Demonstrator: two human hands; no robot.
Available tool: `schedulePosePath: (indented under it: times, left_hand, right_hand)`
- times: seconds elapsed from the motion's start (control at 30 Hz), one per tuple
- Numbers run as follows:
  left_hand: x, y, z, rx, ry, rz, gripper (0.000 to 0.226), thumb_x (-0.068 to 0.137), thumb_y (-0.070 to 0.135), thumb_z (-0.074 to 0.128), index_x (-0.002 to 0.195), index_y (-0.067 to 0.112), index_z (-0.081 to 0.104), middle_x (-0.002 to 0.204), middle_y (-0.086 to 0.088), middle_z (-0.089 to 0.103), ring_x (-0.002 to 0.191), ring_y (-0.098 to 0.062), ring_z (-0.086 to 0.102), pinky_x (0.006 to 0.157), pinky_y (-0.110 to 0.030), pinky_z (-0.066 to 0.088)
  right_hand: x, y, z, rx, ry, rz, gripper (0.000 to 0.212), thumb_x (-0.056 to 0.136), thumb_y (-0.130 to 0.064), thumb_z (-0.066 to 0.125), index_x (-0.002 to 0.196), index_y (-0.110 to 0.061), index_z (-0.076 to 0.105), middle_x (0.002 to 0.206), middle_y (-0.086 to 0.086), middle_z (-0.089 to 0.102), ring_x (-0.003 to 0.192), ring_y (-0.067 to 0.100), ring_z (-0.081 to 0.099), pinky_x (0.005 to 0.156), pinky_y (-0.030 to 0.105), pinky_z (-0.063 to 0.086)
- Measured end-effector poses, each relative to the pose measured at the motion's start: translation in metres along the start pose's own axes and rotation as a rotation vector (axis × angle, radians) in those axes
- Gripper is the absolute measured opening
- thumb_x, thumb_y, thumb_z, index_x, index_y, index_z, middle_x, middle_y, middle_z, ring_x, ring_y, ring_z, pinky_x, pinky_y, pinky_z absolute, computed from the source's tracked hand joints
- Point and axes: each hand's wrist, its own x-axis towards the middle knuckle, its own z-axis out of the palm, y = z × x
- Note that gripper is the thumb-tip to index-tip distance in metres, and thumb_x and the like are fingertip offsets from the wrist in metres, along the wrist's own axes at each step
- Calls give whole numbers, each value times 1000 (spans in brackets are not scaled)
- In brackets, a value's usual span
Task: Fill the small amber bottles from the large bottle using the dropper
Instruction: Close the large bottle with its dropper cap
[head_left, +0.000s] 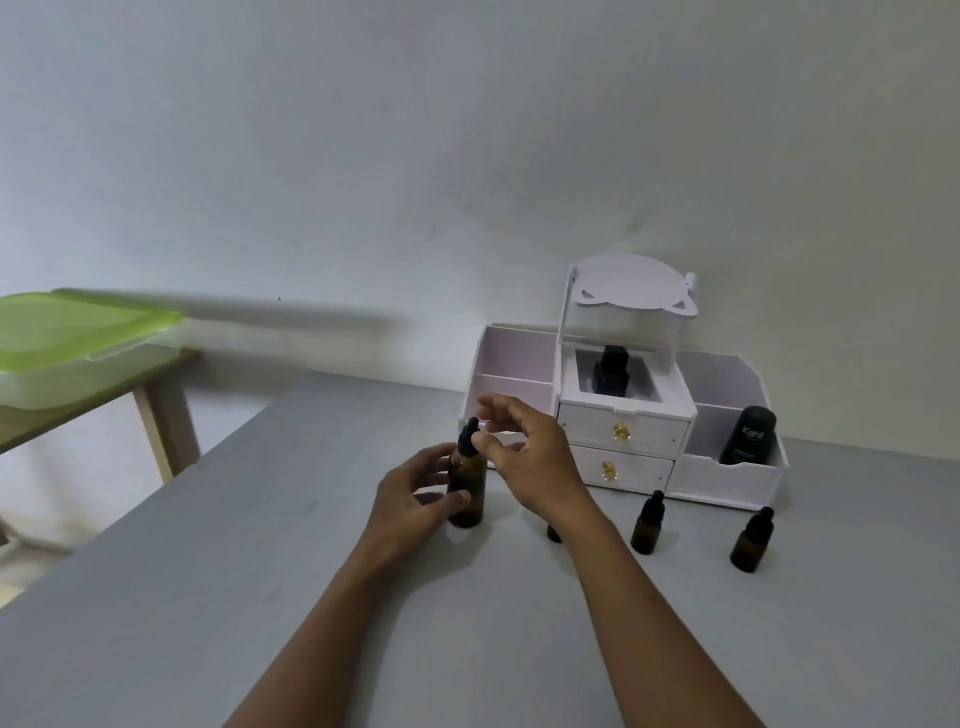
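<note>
The grey table (260, 571) carries a white organiser (727, 478) beyond the grip. The left hand (415, 499) grasps the large bottle (466, 488), upright on the table. The right hand (524, 452) hovers released, fingertips (480, 441) just beside the dropper (469, 436) on its neck. Small bottles (648, 525) stand capped, right of the grip

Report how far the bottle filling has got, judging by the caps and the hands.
Done: nothing visible; the two fully visible small amber bottles stand capped, and a third is mostly hidden behind the right forearm. In hand: the left hand steadies the large amber dropper bottle, while the right hand is at its black dropper cap; its grip looks loose. Left: drawing liquid and filling every small bottle.
</note>
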Motion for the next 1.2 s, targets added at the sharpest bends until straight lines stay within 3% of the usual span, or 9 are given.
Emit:
schedulePosePath:
  times: [0.13,0.3,0.43,0.57,0.63,0.8,0.9,1.03,1.2]
  left_hand:
    - [2,-4,0,36,-22,11,50,84,18,77,132,21,64,120,4,72,106,-9,69,83,-16,57]
    - [3,-6,1,53,-20,16,51,85,20,78,133,19,63,119,4,71,102,-4,68,76,-8,53]
    - [4,-7,1,55,-19,24,50,84,21,79,132,20,64,119,4,72,102,-3,68,80,-11,54]
    - [5,-9,0,44,-22,11,49,84,23,78,131,23,65,118,6,73,102,-5,70,80,-13,55]
    - [5,-8,1,38,-24,8,49,84,23,78,131,23,65,118,7,73,103,-5,69,82,-14,56]
    - [5,-7,1,19,-37,11,47,85,20,76,130,23,66,117,6,73,103,-7,70,90,-24,58]
    - [4,-8,0,-3,-50,15,46,84,16,75,128,24,67,113,6,75,102,-8,71,89,-25,58]
    - [5,-10,-1,-29,-61,15,45,82,14,74,125,23,69,109,4,77,100,-9,73,88,-27,58]
    - [5,-10,-1,-39,-55,17,44,82,9,75,124,23,70,107,4,77,97,-9,73,84,-24,58]
  right_hand:
    - [2,5,6,-46,-4,-18,28,94,-18,65,121,-23,69,114,-8,71,104,2,64,82,10,48]
    - [3,8,9,-66,51,-29,24,92,-22,69,116,-18,72,104,-5,75,94,6,68,84,18,53]
    - [4,10,10,-70,93,-41,24,86,-25,76,109,-18,74,95,-5,75,86,4,69,81,21,56]
    - [4,10,11,-27,101,-59,37,86,-28,75,122,-22,67,108,-8,71,97,2,66,84,19,55]
    - [4,9,13,-32,108,-84,31,89,-21,72,120,-22,69,111,-7,73,96,3,67,86,21,56]
    - [5,9,18,-15,179,-87,27,78,-24,82,104,-21,72,89,-9,71,81,2,66,73,14,55]
    - [6,8,21,53,188,-71,31,82,-23,78,111,-24,69,96,-11,70,89,2,67,77,17,56]
    - [8,12,24,23,226,-81,17,82,-11,75,99,-16,76,88,-5,76,78,9,71,76,31,60]
    - [8,13,23,108,242,-56,21,79,-17,80,99,-17,73,91,-6,74,84,10,70,76,25,58]
